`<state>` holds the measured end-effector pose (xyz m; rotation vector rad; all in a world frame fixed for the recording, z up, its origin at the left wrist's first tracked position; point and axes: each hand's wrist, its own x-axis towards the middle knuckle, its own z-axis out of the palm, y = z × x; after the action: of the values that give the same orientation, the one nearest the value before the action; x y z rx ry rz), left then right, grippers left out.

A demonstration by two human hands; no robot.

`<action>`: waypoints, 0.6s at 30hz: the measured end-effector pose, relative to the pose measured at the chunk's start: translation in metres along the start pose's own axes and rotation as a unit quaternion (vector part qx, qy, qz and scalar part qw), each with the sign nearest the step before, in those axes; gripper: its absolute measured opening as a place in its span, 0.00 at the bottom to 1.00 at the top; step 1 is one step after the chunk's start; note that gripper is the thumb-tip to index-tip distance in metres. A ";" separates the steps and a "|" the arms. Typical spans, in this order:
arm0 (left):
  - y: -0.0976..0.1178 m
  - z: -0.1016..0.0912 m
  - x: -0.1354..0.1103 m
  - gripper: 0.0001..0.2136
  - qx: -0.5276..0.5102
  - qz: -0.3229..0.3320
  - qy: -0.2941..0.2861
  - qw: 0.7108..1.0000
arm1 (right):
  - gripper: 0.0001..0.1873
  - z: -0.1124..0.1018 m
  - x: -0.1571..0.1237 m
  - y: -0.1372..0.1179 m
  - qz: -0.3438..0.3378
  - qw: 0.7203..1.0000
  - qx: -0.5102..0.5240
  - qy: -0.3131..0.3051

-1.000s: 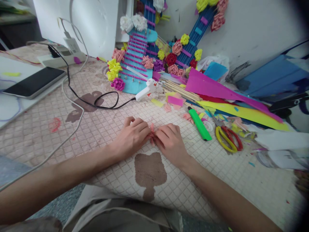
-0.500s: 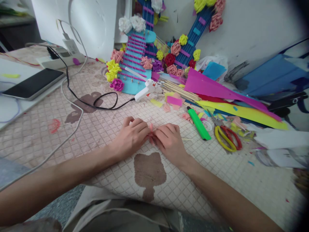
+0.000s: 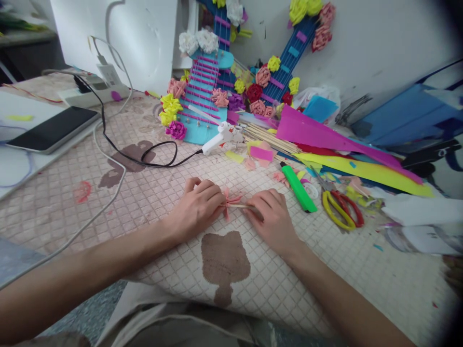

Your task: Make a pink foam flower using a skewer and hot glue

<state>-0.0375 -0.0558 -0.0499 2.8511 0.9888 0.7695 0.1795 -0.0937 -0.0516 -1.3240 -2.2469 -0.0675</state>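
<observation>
A small pink paper flower (image 3: 228, 200) sits on a thin wooden stick (image 3: 238, 206) that lies on the quilted mat (image 3: 152, 193). My left hand (image 3: 197, 207) rests on the mat with its fingers curled, pinching the flower from the left. My right hand (image 3: 271, 217) lies to the right of the flower, its fingertips closed on the stick. The stick spans the short gap between the two hands.
A white glue gun (image 3: 217, 137) with a black cord lies behind the hands. A green marker (image 3: 298, 187) and yellow-red scissors (image 3: 342, 207) lie to the right. Blue craft pieces with paper flowers (image 3: 210, 91), coloured sheets (image 3: 325, 135), skewers (image 3: 267, 137), a phone (image 3: 54, 129) and a power strip (image 3: 90, 91) surround the mat.
My right hand has slid to the right away from the left one, and the stick now shows between them. The pink flower stays at my left fingertips.
</observation>
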 end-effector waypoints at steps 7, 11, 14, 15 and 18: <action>0.000 0.000 0.001 0.09 -0.017 0.000 -0.007 1.000 | 0.06 -0.015 -0.005 0.022 -0.026 0.998 0.010 -0.052; 0.000 0.000 0.001 0.09 -0.027 -0.002 -0.003 1.000 | 0.05 -0.034 -0.014 0.045 -0.007 0.995 0.035 -0.091; -0.001 0.001 0.001 0.08 -0.031 -0.001 0.001 1.000 | 0.05 -0.040 -0.022 0.055 0.059 0.996 0.026 -0.057; -0.001 0.001 0.001 0.08 -0.032 0.000 0.003 0.999 | 0.04 -0.039 -0.024 0.056 0.087 0.995 0.016 -0.046; -0.001 0.000 0.000 0.09 -0.036 0.010 0.006 0.999 | 0.04 -0.032 -0.025 0.055 0.153 0.987 -0.022 -0.037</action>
<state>-0.0380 -0.0546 -0.0505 2.8027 0.9153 0.8087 0.2480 -0.0949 -0.0478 -1.7062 -2.0834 0.0415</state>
